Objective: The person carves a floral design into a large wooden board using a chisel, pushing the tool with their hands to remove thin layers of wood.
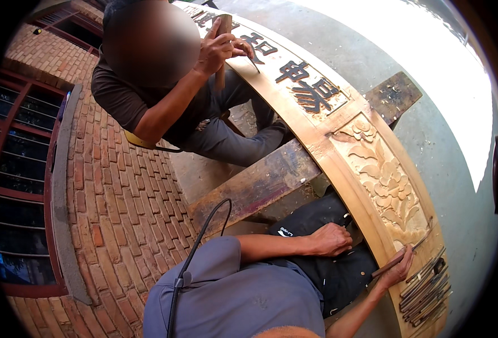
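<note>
My right hand (396, 269) is closed around a carving chisel (388, 265) with a wooden handle. Its thin blade points toward the lower end of a carved floral panel (392, 188), at the board's edge border. My left hand (332, 239) is curled into a fist above my dark trousers, left of the board. Whether anything is inside that fist cannot be made out. The long pale wooden board (339, 163) carries raised flowers and leaves, with dark raised characters (308, 84) farther up.
Several carving tools (424, 296) lie in a row on the board beside my right hand. A worn plank (254, 180) supports the board. Across from me another person (142, 107) holds a wooden mallet (223, 45) and a chisel (254, 65). A brick wall (114, 186) stands left.
</note>
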Available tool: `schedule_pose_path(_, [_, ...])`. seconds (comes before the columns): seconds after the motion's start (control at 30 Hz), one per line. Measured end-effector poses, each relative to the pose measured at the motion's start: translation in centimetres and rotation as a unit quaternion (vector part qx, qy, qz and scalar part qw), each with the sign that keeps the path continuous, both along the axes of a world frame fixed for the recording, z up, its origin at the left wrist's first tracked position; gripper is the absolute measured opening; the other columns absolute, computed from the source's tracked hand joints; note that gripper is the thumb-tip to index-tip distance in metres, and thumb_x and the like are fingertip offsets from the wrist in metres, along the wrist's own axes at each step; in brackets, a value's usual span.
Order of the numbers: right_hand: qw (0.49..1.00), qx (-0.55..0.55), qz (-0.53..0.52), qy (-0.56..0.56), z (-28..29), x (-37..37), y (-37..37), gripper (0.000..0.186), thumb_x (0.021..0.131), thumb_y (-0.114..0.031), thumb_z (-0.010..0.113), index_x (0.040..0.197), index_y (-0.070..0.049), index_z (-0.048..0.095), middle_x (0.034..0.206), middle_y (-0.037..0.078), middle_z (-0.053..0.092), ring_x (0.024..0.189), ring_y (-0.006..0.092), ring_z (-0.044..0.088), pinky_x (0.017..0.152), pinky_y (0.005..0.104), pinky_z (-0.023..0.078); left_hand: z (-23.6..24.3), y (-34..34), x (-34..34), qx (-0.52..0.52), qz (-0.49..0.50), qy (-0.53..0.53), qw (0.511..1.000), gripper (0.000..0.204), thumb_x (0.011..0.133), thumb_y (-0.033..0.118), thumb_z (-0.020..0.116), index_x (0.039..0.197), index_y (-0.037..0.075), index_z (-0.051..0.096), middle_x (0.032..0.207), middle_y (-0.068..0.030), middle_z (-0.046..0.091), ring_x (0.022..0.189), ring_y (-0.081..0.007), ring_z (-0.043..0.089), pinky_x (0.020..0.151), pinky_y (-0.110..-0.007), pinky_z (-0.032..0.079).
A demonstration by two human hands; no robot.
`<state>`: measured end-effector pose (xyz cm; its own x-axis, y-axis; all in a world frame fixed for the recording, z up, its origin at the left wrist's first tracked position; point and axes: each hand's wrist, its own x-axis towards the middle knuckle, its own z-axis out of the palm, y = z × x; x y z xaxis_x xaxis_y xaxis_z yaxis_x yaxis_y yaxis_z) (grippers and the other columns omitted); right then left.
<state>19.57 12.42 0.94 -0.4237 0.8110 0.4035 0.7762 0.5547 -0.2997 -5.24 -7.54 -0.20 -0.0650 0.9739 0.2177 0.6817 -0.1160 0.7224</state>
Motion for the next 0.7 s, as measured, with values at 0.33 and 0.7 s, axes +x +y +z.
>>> schedule_pose_path(0.33, [1.000, -0.007, 0.004, 0.003, -0.4, 0.1, 0.2, 0.027, 0.110, -0.011, 0.064, 0.135, -0.003, 0.070, 0.129, 0.019, 0.076, 0.123, 0.0416, 0.071, 0.103, 0.0468, 0.055, 0.2, 0.0, -0.2, 0.001, 0.001, 0.003, 1.000, 0.027, 0.098, 0.023, 0.074, 0.082, 0.004, 0.064, 0.082, -0.0142, 0.066, 0.083, -0.0373, 0.069, 0.076, -0.049, 0.058])
schedule_pose_path(0.7, [1.000, -0.006, 0.000, 0.014, -1.2, 0.4, 0.2, 0.028, 0.111, -0.011, 0.061, 0.136, -0.004, 0.069, 0.127, 0.021, 0.075, 0.121, 0.0433, 0.070, 0.101, 0.0482, 0.054, 0.2, -0.3, -0.1, -0.005, 0.001, 0.008, 1.000, 0.025, 0.099, 0.024, 0.073, 0.083, 0.005, 0.067, 0.083, -0.0143, 0.068, 0.085, -0.0376, 0.071, 0.080, -0.049, 0.059])
